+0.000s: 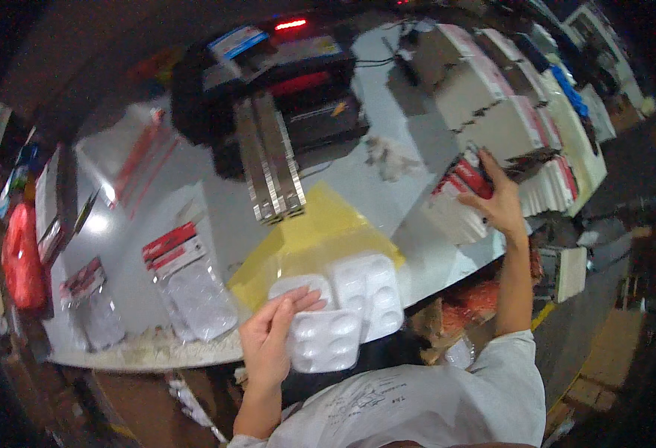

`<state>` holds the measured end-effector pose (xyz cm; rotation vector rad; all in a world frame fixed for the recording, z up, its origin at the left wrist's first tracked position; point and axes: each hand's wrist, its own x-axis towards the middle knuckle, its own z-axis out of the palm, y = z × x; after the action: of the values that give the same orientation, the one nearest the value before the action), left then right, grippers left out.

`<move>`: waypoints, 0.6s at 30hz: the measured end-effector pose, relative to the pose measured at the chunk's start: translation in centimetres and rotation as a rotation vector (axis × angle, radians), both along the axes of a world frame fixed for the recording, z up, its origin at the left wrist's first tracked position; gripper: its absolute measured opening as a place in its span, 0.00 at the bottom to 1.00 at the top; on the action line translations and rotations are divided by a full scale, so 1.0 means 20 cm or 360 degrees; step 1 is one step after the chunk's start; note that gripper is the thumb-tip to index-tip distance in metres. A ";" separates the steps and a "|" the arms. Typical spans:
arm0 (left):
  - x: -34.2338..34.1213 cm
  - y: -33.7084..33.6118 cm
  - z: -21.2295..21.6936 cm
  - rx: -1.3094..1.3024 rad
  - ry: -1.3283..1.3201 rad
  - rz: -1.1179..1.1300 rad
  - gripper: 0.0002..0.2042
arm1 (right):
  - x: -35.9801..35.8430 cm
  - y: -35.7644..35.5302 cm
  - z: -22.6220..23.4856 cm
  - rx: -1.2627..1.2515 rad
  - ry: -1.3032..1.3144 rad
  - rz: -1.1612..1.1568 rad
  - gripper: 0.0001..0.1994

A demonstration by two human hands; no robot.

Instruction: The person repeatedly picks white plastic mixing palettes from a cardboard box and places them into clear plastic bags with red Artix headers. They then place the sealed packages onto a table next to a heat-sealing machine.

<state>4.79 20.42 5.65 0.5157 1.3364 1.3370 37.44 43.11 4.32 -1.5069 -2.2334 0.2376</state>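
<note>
My left hand point(268, 340) grips a white plastic blister tray point(325, 340) at the near edge of the table. More white blister trays point(369, 287) lie just beyond it on a yellow sheet point(313, 228). My right hand point(498, 201) reaches out to the right and rests on a stack of red-and-white cards point(462, 196), fingers curled over its top card.
A black sealing machine point(283, 97) with metal rails point(270, 160) stands at the back. Clear bags with red headers point(190, 280) lie left on the grey table point(384, 160). Stacks of white cartons point(492, 97) fill the right side. A red bag point(22, 257) hangs far left.
</note>
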 end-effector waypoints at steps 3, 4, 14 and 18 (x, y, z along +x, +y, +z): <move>-0.01 0.00 -0.02 0.0070 -0.0041 0.0010 0.17 | -0.03 0.01 0.00 -0.0017 0.0089 0.0061 0.35; -0.02 0.00 -0.02 0.0059 -0.0017 -0.0021 0.17 | -0.05 0.01 0.03 -0.0115 0.0136 -0.0048 0.33; 0.01 -0.02 0.06 0.0077 0.0450 -0.0211 0.10 | -0.81 -0.43 0.38 -0.0755 0.0618 0.0770 0.15; 0.00 -0.03 0.06 0.0056 0.0425 -0.0046 0.07 | -0.95 -0.46 0.32 -0.0809 0.0574 0.0923 0.13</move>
<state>4.87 19.77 6.89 0.7556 1.5170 1.3026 18.36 33.97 10.64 -0.8672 -2.3398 1.2236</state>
